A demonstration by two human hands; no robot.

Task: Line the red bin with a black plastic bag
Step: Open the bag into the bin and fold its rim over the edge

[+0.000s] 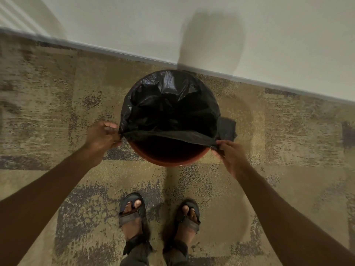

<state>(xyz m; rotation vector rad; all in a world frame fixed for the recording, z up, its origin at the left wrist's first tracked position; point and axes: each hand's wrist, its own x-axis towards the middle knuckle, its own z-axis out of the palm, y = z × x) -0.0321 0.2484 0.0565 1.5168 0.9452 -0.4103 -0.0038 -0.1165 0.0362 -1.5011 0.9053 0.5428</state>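
My left hand (104, 136) and right hand (228, 156) pinch the black bag's (169, 104) near edge taut above the red bin (165, 160). Pulling harder could tear the thin plastic or drag the far side off the rim.

Red bin (169, 162): round, upright on the carpet near the wall; near rim arc bare.
Black plastic bag (169, 104): glossy, crinkled, draped over the far rim and sides; near edge stretched taut across the opening.

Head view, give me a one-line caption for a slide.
Both hands stretch the black bag edge across the red bin, its near rim uncovered.
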